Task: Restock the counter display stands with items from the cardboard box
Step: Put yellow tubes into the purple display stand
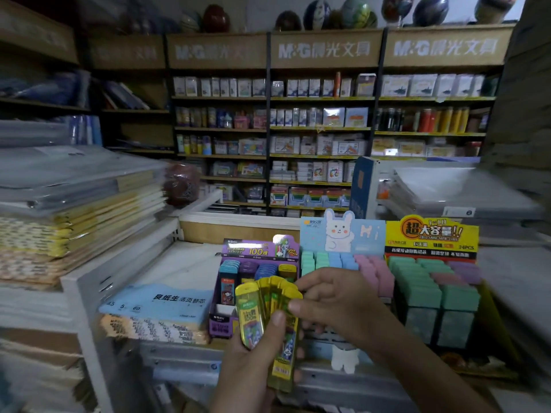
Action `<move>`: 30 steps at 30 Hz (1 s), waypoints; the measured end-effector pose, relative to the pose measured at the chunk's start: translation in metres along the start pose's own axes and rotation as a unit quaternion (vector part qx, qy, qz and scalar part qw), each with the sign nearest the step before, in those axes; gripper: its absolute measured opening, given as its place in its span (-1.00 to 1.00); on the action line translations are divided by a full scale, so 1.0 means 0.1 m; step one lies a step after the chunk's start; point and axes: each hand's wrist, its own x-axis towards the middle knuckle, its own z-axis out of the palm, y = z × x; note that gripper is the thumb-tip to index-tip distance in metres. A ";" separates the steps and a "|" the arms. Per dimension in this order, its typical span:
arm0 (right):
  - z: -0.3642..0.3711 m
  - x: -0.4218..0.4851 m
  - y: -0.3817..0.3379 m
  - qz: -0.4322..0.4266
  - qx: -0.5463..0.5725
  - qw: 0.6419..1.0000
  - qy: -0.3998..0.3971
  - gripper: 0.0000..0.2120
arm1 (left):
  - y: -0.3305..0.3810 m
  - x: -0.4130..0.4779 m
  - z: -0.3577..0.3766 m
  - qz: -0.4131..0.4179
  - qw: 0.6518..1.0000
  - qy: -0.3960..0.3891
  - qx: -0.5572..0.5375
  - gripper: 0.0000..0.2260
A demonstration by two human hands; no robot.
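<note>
Yellow cases [253, 318]: fanned bundle of slim clear-yellow cases, upright, low centre, just in front of the purple display stand.
Left hand [253, 362]: up from below, gripping the bundle's lower half; thumb pressed flat on the front case, other fingers curled round the back, tips showing at the right edge.
Right hand [340, 299]: in from the right at the top of the fan; thumb and forefinger pinching the upper edge of the rightmost cases, remaining fingers loosely curled.
Purple display stand [259, 251]: header card upright; slots behind hold dark blue, purple, blue and yellow cases.
Rabbit display stand [341, 234]: just beside the purple one on the right; pale blue header with a white rabbit, rows of mint, blue and pink blocks.
Yellow display stand [432, 235]: further right, against the rabbit stand; green and purple blocks in tiers.
In the way: fan of cases covers the purple stand's right front; right hand and wrist cover the rabbit stand's lower front.
Blue paper pack [158, 302]: flat, left of the purple stand, lying on an orange pack [149, 329].
Notebook stack [74, 210]: far left on a white rack [89, 293], wrapped, blurred.
Wall shelves [298, 129]: well behind, packed with boxed stationery; balls [354, 10] along the top.
</note>
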 end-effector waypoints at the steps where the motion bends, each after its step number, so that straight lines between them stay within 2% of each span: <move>1: -0.02 -0.01 0.01 0.003 0.016 1.000 -0.010 -0.75 | -0.02 -0.02 0.02 0.005 1.000 0.003 -0.005 -0.54; 8: -0.09 0.02 0.08 0.014 0.051 0.998 -0.024 -0.66 | -0.08 -0.06 0.07 0.004 0.999 0.011 -0.044 -0.61; 13: -0.09 0.10 0.13 0.002 0.066 0.998 -0.019 -0.69 | -0.11 0.01 0.00 -0.005 0.999 0.008 -0.047 -0.68; 21: -0.28 0.33 -0.02 -0.045 0.075 0.994 0.067 -0.85 | -0.07 0.10 -0.17 0.003 0.998 0.042 -0.052 -0.71; 25: -0.35 0.52 -0.10 -0.096 0.013 0.989 0.108 -0.89 | -0.04 0.13 -0.21 0.012 0.997 0.054 -0.052 -0.65; 30: -0.26 0.70 -0.04 -0.138 -0.125 0.977 0.101 -0.91 | 0.01 0.14 -0.21 0.028 0.995 0.074 -0.062 -0.58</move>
